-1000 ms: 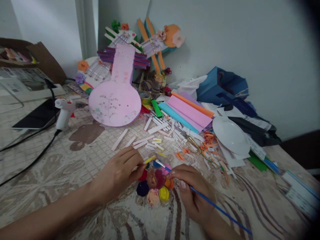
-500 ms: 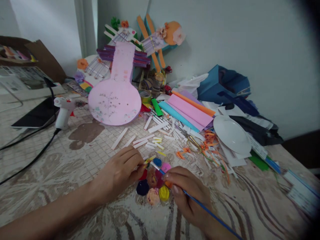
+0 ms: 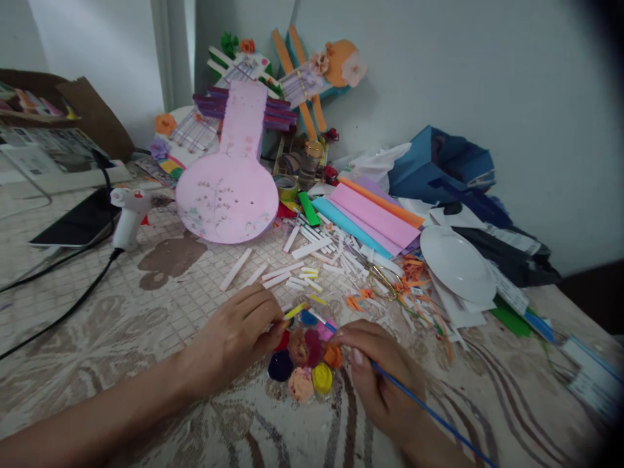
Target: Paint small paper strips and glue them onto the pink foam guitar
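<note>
Low in the middle of the frame, the left hand (image 3: 234, 338) pinches a small yellow strip (image 3: 295, 311) between thumb and forefinger, fingers closed on it, just above the paint palette (image 3: 305, 361). The right hand (image 3: 383, 377) is curled shut around a blue brush (image 3: 429, 416), whose tip (image 3: 314, 316) points left to the strip's end, over the palette's upper wells. The step in hand looks like painting the strip: the tip sits at or just beside the strip, though contact cannot be made out. The next move probably calls for a steady pinch and a light stroke along so narrow a piece. More white strips (image 3: 273, 276) lie scattered on the tabletop (image 3: 146, 312) above the hands, a pink board (image 3: 227, 195) stands beyond them, and a glue gun (image 3: 127, 211) sits at the left. No brand, label or writing can be read anywhere; the printed sheets at the upper left are too blurred.
</note>
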`<control>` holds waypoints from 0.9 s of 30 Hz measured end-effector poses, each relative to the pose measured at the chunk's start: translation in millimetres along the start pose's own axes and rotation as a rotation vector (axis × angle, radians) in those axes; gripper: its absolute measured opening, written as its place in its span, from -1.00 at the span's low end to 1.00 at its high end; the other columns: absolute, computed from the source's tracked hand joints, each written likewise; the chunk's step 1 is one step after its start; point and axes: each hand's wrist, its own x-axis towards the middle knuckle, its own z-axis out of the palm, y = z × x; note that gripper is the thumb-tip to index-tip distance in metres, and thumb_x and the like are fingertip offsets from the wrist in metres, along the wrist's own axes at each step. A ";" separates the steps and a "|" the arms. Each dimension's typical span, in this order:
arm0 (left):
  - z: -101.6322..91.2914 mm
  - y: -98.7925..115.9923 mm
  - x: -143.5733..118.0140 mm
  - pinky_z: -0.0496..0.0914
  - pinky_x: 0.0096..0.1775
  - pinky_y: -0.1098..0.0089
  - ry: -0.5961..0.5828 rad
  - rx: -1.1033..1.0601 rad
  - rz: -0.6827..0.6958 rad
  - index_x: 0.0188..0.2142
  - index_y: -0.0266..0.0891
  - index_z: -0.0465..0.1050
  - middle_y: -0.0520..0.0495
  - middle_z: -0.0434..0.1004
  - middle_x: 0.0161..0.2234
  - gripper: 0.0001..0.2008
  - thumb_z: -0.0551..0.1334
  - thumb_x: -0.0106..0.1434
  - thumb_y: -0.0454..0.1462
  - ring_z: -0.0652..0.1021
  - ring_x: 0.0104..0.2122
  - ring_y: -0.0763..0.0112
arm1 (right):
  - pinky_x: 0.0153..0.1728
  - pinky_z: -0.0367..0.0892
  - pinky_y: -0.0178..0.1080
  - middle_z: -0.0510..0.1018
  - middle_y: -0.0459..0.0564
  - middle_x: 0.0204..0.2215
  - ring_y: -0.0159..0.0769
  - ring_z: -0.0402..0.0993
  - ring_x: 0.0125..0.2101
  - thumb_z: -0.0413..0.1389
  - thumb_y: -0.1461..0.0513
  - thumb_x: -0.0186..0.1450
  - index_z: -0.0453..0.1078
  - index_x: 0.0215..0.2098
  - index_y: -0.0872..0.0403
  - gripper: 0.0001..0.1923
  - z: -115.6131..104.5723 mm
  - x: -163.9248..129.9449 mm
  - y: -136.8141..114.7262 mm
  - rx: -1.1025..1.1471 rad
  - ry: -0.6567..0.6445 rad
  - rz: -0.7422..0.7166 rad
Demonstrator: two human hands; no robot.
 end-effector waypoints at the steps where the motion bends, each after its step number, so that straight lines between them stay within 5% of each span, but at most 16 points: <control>1: -0.2 0.1 0.3 0.31 -0.36 0.38 0.000 0.005 0.003 -0.40 -0.29 0.30 -0.02 0.36 -0.46 -0.89 0.13 0.24 -0.46 0.35 -0.41 0.42 | -0.21 0.45 -0.26 0.51 0.04 -0.27 -0.32 0.47 -0.21 -0.02 0.43 0.21 0.33 -0.08 0.11 -0.67 -0.3 -0.4 0.7 -0.009 0.006 0.025; 27: 0.7 0.4 0.4 0.33 -0.33 0.39 0.020 -0.026 -0.016 -0.39 -0.27 0.31 -0.02 0.38 -0.46 -0.89 0.13 0.21 -0.47 0.38 -0.40 0.42 | -0.24 0.46 -0.26 0.53 0.03 -0.32 -0.31 0.49 -0.25 -0.03 0.42 0.22 0.34 -0.11 0.11 -0.71 -1.1 0.6 2.2 -0.016 0.016 0.034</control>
